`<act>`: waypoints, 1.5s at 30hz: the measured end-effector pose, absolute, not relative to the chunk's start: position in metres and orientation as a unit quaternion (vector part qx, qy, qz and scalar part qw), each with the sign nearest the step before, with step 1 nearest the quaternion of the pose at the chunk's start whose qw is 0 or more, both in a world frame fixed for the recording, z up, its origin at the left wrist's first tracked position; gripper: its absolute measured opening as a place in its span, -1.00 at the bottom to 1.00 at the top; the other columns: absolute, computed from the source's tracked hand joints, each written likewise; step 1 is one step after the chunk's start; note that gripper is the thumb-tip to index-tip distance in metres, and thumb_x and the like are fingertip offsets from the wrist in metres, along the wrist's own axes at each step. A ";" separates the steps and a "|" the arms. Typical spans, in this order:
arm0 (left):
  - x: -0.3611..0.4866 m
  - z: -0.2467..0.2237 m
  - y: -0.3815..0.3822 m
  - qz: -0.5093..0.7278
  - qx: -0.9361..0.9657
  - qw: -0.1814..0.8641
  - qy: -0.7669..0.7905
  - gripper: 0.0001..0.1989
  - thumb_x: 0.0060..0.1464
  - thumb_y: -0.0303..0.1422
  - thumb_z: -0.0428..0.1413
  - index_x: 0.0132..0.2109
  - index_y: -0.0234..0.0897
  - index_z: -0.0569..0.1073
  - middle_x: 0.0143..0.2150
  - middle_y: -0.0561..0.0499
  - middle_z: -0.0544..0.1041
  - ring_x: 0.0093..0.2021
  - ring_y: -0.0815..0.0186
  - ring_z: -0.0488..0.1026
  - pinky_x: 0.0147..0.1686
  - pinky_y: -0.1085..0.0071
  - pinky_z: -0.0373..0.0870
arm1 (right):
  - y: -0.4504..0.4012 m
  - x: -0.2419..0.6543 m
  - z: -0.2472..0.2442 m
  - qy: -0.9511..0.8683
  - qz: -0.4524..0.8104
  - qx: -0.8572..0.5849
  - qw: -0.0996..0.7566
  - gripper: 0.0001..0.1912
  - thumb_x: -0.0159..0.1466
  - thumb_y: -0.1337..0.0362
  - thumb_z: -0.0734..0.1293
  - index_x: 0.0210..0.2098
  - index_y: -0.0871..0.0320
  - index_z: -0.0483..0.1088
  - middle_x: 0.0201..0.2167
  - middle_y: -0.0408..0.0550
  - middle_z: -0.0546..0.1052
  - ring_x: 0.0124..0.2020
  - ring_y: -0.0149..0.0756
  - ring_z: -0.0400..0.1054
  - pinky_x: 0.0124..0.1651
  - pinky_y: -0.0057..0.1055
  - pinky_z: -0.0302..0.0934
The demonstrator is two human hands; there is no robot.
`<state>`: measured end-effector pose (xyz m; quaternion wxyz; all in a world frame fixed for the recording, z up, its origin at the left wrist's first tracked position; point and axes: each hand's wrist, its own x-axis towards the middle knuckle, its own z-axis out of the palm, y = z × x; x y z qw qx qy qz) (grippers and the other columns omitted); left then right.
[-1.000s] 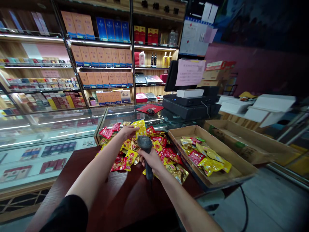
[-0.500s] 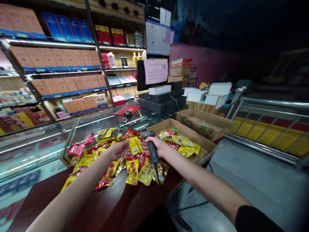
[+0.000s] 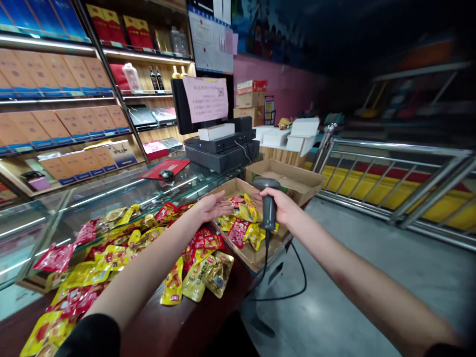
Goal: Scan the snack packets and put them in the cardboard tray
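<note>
My left hand [image 3: 213,206] reaches over the near cardboard box [image 3: 256,263], its fingers stretched out and nothing gripped in them. Just past its fingertips, a yellow snack packet [image 3: 247,210] is among the red and yellow packets in that box. My right hand [image 3: 280,203] is wrapped round the handle of a dark grey barcode scanner [image 3: 269,210], above the box's right part. From the scanner's base a black cable hangs down. Left of the box, a heap of red, yellow and gold snack packets [image 3: 115,258] spreads over the counter, partly covered by my left forearm.
A second cardboard box [image 3: 312,181] stands behind the first. Farther back are a monitor [image 3: 182,106] with a pink paper on it, a black cash drawer [image 3: 223,153] and a mouse [image 3: 166,174] on a red mat. A metal railing [image 3: 394,144] runs along the right.
The yellow packet that lay on my left hand is no longer on it. Both hands have moved right, from over the heap to the box. The view has turned right; the scanner stays in my right hand.
</note>
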<state>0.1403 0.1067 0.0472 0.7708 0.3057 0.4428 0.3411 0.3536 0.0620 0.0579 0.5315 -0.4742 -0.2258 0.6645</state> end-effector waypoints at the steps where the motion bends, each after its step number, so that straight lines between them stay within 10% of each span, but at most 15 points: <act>1: 0.135 0.045 0.104 0.340 0.305 0.771 0.444 -0.59 0.18 -0.26 0.02 0.07 -0.48 0.31 0.08 -0.41 0.38 0.01 0.05 0.46 -0.10 0.23 0.47 | 0.059 0.349 0.056 -0.229 0.673 -0.468 0.525 -0.88 0.09 0.44 0.22 -0.39 0.23 0.38 -0.49 -0.02 0.53 -0.51 -0.36 0.41 -0.36 -0.44 0.33; 9: 0.028 0.038 0.016 0.398 0.329 0.716 0.470 -0.71 0.14 -0.28 0.08 -0.08 -0.41 0.47 0.04 -0.31 0.46 -0.02 0.09 0.48 -0.10 0.26 0.48 | 0.000 0.253 0.029 -0.239 0.798 -0.387 0.396 -0.85 0.06 0.49 0.25 -0.38 0.21 0.38 -0.36 0.03 0.55 -0.28 -0.29 0.48 -0.15 -0.36 0.36; 17: -0.053 -0.025 -0.084 0.460 0.322 0.576 0.594 -0.76 0.04 -0.36 0.20 -0.13 -0.37 0.52 -0.03 -0.21 0.52 -0.08 0.18 0.51 -0.13 0.32 0.48 | -0.053 0.179 -0.033 -0.275 0.821 -0.423 0.266 -0.96 0.05 0.42 0.31 -0.46 0.20 0.39 -0.58 -0.12 0.44 -0.46 -0.41 0.41 -0.27 -0.50 0.35; 45: -0.099 -0.030 -0.090 0.463 0.242 0.627 0.578 -0.70 -0.24 -0.51 0.35 -0.31 -0.35 0.44 -0.28 -0.08 0.57 -0.34 0.29 0.53 -0.36 0.44 0.49 | -0.053 0.097 -0.029 -0.381 0.767 -0.398 0.329 -0.93 0.03 0.44 0.28 -0.47 0.19 0.38 -0.48 -0.10 0.52 -0.44 -0.42 0.41 -0.37 -0.52 0.32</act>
